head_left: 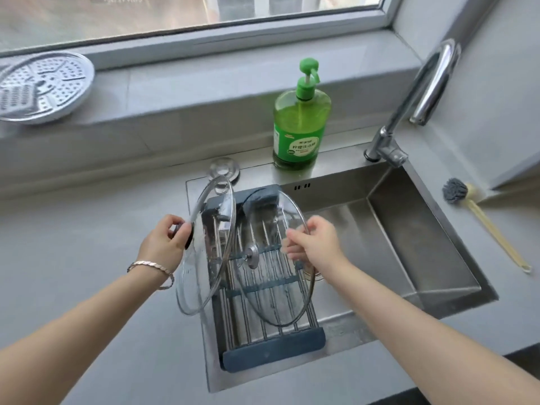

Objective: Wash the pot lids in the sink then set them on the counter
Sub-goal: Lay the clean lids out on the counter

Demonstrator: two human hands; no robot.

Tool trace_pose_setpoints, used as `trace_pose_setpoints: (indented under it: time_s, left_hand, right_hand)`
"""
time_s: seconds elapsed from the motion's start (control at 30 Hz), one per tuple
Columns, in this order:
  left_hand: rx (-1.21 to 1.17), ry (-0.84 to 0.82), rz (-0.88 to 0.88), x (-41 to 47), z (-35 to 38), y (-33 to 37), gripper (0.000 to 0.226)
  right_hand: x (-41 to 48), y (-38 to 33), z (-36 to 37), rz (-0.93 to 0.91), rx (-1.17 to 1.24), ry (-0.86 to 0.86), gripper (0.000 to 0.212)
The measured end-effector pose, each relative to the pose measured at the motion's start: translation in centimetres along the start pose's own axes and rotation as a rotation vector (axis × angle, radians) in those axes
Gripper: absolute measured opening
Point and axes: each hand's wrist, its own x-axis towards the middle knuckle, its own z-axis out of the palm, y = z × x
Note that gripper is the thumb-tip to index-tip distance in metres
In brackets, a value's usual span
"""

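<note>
Two glass pot lids are held upright over the left part of the steel sink [415, 229]. My left hand [163, 241] grips the dark knob of the left lid [204, 258], which stands on edge above the sink's left rim. My right hand [315, 244] pinches the metal rim of the right lid [271, 287], whose inner side with its metal screw plate faces me. Both lids hang above the blue drying rack [274, 349] that spans the sink.
A green dish soap bottle [301, 124] stands behind the sink, and the chrome faucet [420, 92] rises at the back right. A dish brush [479, 217] lies on the right counter. A metal steamer plate [43, 86] rests on the windowsill. Grey counter [87, 229] stretches left.
</note>
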Motion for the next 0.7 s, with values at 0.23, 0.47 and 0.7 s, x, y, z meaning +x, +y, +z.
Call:
trace_pose_setpoints:
  time_s: [0.23, 0.47, 0.7]
  left_hand:
    - [-0.123, -0.043, -0.059, -0.8, -0.6, -0.3, 0.02]
    - [-0.198, -0.106, -0.076, -1.7, 0.2, -0.7, 0.02]
    - [0.136, -0.025, -0.037, -3.1, -3.5, -3.8, 0.018]
  right_hand:
    - [-2.4, -7.6, 0.3, -0.252, -0.331, 0.118, 0.021]
    - [-2.9, -7.8, -0.2, -0.245, -0.469, 0.181, 0.023]
    - [-3.7, -9.6, 1.8, -0.341, -0.164, 0.229, 0.023]
